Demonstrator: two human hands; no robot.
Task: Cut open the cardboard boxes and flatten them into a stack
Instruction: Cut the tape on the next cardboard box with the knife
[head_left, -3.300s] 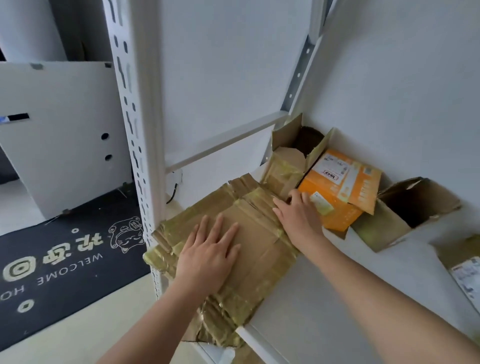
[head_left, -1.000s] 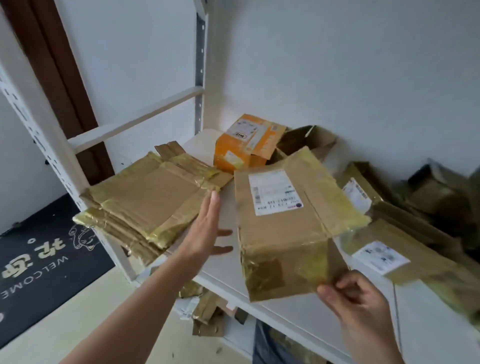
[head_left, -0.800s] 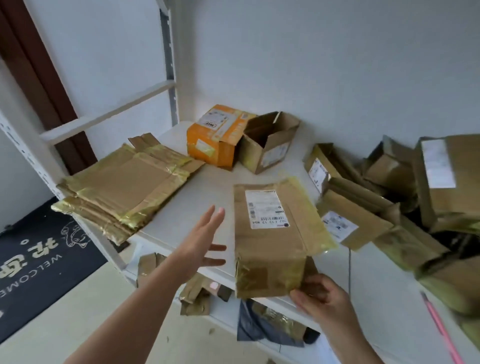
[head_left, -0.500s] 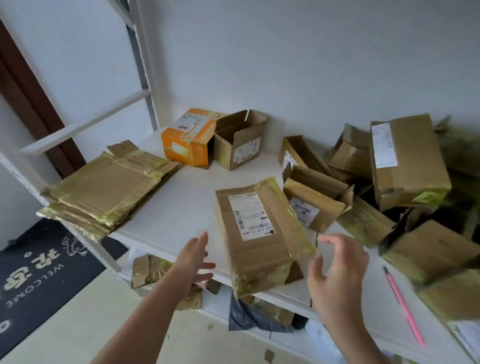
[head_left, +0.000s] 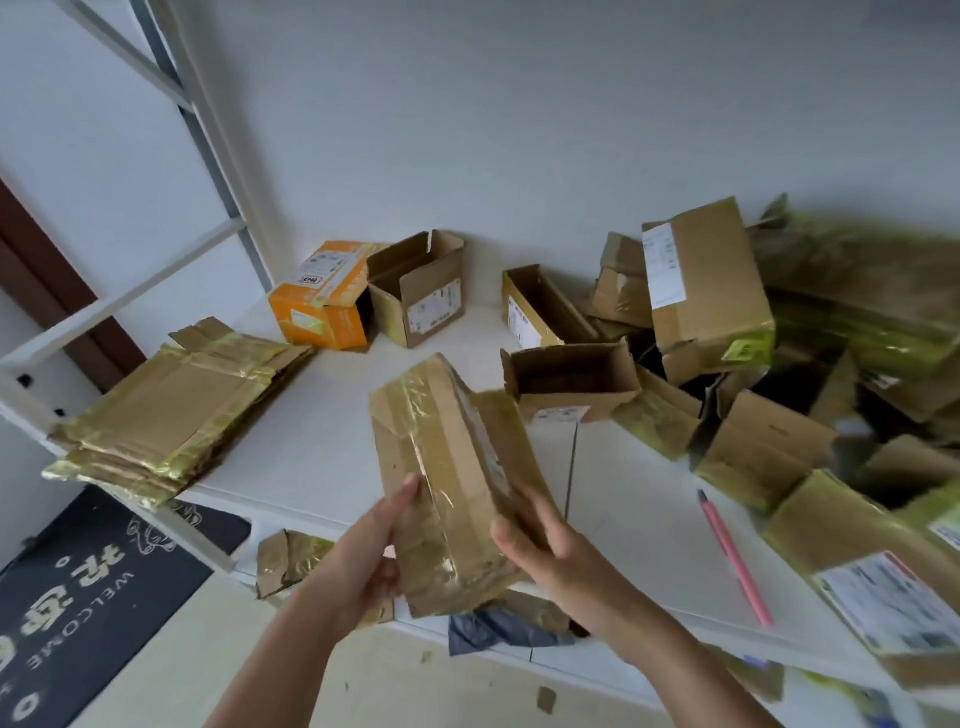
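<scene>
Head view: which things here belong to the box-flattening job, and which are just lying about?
Part of the job:
- taped box, held by left hand and right hand
- flattened stack at the shelf's left end
- pile of boxes at the right
- pink cutter on the shelf

Just lying about:
- welcome mat
- grey bag on the lower shelf
- cardboard scraps below

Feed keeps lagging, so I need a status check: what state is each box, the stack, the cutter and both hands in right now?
Taped box: sealed, held by both hands.
Left hand: grip on taped box.
Right hand: grip on taped box.
Flattened stack: flat, overhanging shelf edge.
Orange box: open at one end.
Small brown box: open.
Pink cutter: lying untouched.
</scene>
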